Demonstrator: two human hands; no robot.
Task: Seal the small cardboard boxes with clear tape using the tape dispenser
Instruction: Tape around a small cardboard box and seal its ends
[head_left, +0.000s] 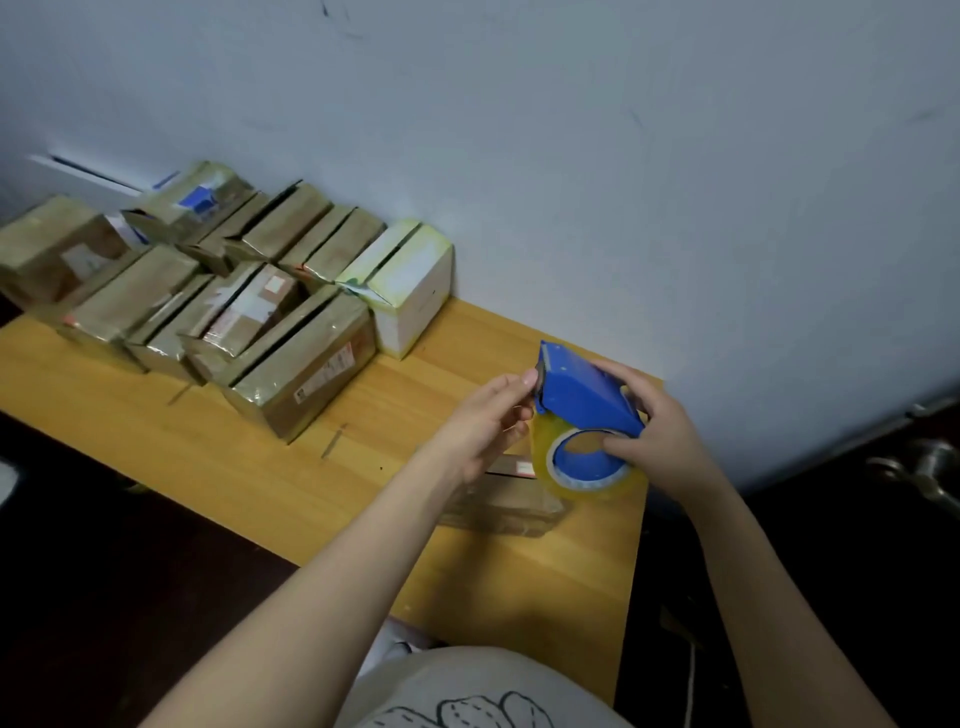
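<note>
Tape dispenser (582, 395) sits in your right grip (660, 441), fingers wrapped round it, thumb at the roll's core. Your left grip (488, 421) touches its cutter end from 9 o'clock; I cannot tell whether it pinches tape. A small box (511, 501) lies on the counter (260, 467) beneath at 6 o'clock, more boxes (208, 291) piled at 10 o'clock.

Readable text: none.
Large cardboard box (311, 384): side sticker with red marks, print too blurred to read.
Middle cardboard box (249, 312): white stickers, illegible.
Nearest cardboard box (514, 501): small red-and-white label, illegible.
</note>
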